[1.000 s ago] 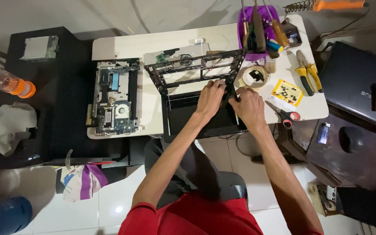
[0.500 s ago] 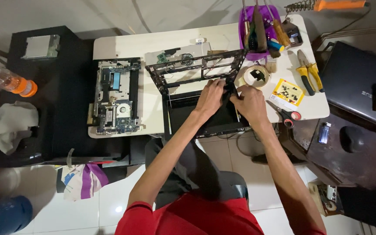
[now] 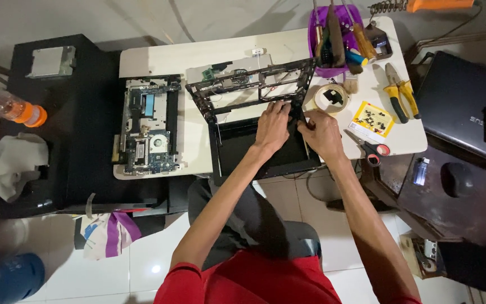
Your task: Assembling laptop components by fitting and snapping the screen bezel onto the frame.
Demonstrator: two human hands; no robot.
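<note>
At the white table's (image 3: 158,62) near edge, both hands, left hand (image 3: 272,126) and right hand (image 3: 320,134), seemingly pinch the black laptop frame (image 3: 248,90): light, brittle plastic, best gripped along its rails.

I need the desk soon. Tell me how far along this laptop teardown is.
Done: the motherboard lies out on the table's left side, and loose screws sit on a yellow sheet. In hand: left hand and right hand work where the bare frame meets the black screen panel. Left: those two remain joined, judging by the corner.
</note>
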